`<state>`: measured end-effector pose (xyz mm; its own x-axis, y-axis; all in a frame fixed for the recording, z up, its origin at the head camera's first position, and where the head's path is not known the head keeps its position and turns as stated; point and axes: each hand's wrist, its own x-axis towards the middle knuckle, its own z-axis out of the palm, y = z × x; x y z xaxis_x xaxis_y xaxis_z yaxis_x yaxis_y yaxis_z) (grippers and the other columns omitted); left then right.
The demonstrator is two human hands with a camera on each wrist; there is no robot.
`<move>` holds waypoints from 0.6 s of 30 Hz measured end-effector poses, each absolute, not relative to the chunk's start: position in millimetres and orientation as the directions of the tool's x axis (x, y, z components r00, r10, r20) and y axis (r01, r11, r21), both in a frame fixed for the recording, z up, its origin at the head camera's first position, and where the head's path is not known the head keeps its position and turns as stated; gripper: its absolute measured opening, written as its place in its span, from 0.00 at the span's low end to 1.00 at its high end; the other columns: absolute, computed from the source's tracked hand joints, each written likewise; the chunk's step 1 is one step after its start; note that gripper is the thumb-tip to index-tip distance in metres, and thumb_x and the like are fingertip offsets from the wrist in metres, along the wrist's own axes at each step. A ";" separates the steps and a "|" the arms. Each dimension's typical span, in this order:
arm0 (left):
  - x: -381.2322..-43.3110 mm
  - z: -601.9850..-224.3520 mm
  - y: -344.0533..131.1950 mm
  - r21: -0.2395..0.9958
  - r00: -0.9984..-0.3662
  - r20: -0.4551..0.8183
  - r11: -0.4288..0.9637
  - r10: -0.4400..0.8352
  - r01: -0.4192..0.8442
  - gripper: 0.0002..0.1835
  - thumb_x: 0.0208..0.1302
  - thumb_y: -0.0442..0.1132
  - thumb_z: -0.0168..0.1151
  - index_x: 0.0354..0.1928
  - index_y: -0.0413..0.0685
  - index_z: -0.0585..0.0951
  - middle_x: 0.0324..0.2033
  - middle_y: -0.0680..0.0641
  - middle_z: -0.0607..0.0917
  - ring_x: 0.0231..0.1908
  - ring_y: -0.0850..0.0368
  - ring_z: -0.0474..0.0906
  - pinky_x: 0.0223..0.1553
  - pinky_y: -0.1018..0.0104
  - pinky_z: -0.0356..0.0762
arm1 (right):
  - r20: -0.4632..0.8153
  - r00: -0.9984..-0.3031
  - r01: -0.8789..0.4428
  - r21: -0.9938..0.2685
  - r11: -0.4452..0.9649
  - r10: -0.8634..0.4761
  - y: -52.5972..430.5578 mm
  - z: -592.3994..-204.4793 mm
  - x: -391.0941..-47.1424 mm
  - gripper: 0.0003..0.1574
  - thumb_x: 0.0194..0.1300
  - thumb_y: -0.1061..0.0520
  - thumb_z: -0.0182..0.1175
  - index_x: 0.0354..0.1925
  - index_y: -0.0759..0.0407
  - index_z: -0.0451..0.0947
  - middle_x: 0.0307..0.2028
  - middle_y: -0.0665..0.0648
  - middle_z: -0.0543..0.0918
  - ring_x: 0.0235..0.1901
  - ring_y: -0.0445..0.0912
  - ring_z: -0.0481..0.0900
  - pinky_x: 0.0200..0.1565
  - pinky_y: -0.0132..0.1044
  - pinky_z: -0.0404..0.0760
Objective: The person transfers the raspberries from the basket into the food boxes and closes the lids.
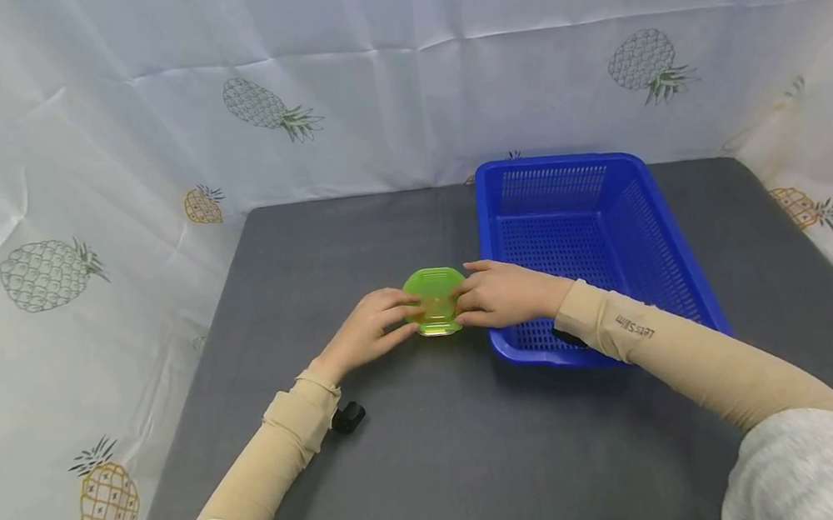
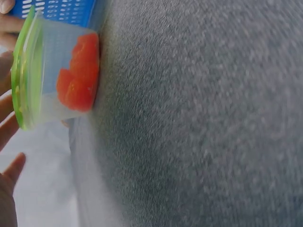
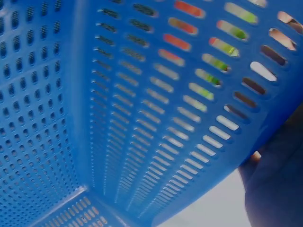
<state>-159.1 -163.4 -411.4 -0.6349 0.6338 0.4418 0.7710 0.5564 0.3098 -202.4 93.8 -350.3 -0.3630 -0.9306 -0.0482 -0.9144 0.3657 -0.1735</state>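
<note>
A clear plastic food container (image 2: 54,101) stands upright on the table, with red pieces (image 2: 83,78) at its bottom. Its translucent green lid (image 1: 434,282) sits on top. My left hand (image 1: 372,324) reaches in from the left, fingers spread and loosely bent at the lid's near left edge. From the other side, my right hand (image 1: 506,293) has its fingertips at the lid's right edge, its wrist above the basket's rim. In the right wrist view the red and green show through the basket's slots, and my right hand is a dark shape at the edge.
A blue slotted basket (image 1: 565,160) stands just right of the container. The dark grey table (image 1: 421,460) extends around both. A white curtain (image 1: 387,112) with pineapple prints hangs behind and at the sides. A small black object (image 1: 349,417) is by my left wrist.
</note>
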 end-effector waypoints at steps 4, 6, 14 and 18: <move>-161.2 -412.9 -158.6 0.280 -0.627 0.456 0.566 0.632 0.775 0.13 0.58 0.44 0.64 0.45 0.50 0.83 0.47 0.49 0.83 0.51 0.52 0.74 0.60 0.53 0.66 | -0.106 -0.416 -0.876 -0.221 0.429 -0.903 92.7 -349.5 -203.9 0.17 0.68 0.45 0.52 0.45 0.54 0.77 0.44 0.50 0.83 0.50 0.44 0.79 0.68 0.53 0.57; -162.8 -413.6 -155.8 0.275 -0.621 0.461 0.564 0.634 0.779 0.12 0.58 0.44 0.64 0.44 0.51 0.84 0.46 0.49 0.82 0.52 0.52 0.73 0.61 0.50 0.65 | -0.105 -0.433 -0.861 -0.245 0.445 -0.895 94.9 -350.2 -204.3 0.17 0.67 0.45 0.53 0.47 0.54 0.76 0.44 0.50 0.83 0.49 0.44 0.79 0.68 0.52 0.59; -163.0 -408.7 -153.8 0.325 -0.670 0.428 0.588 0.607 0.741 0.12 0.59 0.44 0.64 0.44 0.50 0.83 0.49 0.47 0.81 0.55 0.51 0.72 0.66 0.48 0.59 | -0.010 -0.468 -0.842 -0.297 0.450 -0.883 108.3 -343.2 -205.6 0.26 0.65 0.41 0.54 0.54 0.55 0.75 0.54 0.54 0.78 0.59 0.51 0.72 0.63 0.51 0.66; -163.3 -400.1 -160.3 0.319 -0.692 0.440 0.621 0.572 0.716 0.15 0.58 0.45 0.64 0.47 0.49 0.82 0.51 0.45 0.79 0.58 0.49 0.70 0.68 0.48 0.56 | 0.025 -0.517 -0.822 -0.294 0.488 -0.856 123.4 -328.6 -207.1 0.28 0.65 0.39 0.53 0.56 0.53 0.73 0.59 0.56 0.75 0.64 0.53 0.67 0.66 0.54 0.62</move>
